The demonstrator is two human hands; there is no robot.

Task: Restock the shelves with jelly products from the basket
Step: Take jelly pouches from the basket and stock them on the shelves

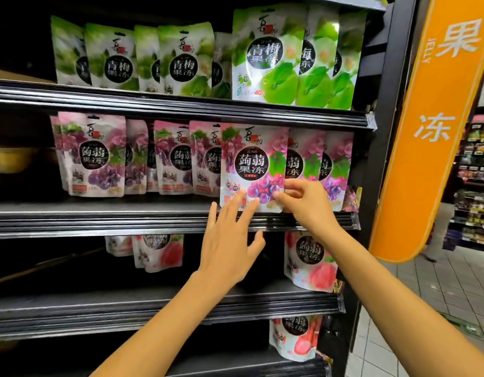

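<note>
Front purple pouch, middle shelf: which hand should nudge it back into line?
Right, probably. The right hand pinches the front purple pouch at its lower right edge, so it can steer it. The left hand only lays straight fingers on the lower front: steadying, not gripping.

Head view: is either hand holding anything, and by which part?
The right hand pinches the front grape jelly pouch at its lower right edge. The left hand holds nothing; its straight fingers just touch the pouch's lower front.

Bare forearms [159, 330], left hand [230, 240], right hand [309, 205]
</note>
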